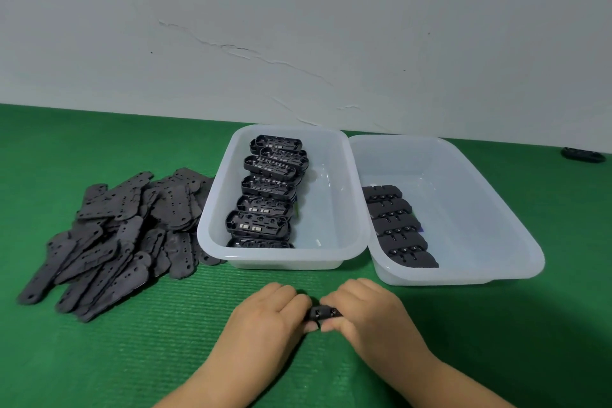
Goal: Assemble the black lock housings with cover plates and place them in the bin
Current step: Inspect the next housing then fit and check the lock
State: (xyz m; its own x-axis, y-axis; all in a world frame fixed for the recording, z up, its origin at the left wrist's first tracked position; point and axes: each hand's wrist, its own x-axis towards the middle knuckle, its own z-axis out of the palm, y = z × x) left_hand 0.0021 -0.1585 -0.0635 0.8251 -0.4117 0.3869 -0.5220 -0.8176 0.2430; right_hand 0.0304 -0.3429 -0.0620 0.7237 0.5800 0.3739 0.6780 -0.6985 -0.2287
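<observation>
Nearest, the left hand (270,311) and right hand (366,311) meet over the green mat (165,341), both curled tight around one black lock housing (323,314), mostly hidden between the fingers. Beyond it sits the left bin (281,255) with stacked housings (265,195); cover plates (116,235) are heaped left of that bin, the right bin (463,272) touches its right side.
</observation>
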